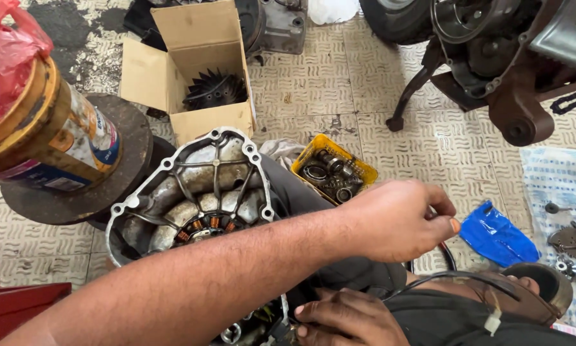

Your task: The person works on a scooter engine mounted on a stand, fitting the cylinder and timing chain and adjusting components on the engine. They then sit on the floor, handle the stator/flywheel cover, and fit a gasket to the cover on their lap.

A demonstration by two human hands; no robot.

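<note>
Fingers [329, 315] of the right hand [349, 320] lie at the bottom edge, spread loosely on a dark engine part [454, 323]; they press on it rather than close around anything. Black cable [445, 277] runs in a loop across that part. Just above, the left hand [397, 221] reaches across from the left, its thumb and fingertips pinched together on the cable's upper end, though what exactly sits between them is too small to tell. Beneath the forearm sits a grey metal engine cover [192, 186], open side up, with copper coils showing inside. Beside it stands a yellow tray [365, 170] of bearings, with a blue plastic bag [496, 236] lying to its right on the tiles. Farther off are a cardboard box [198, 45] holding a black fan wheel [214, 90] and a yellow paint bucket [44, 138].
</note>
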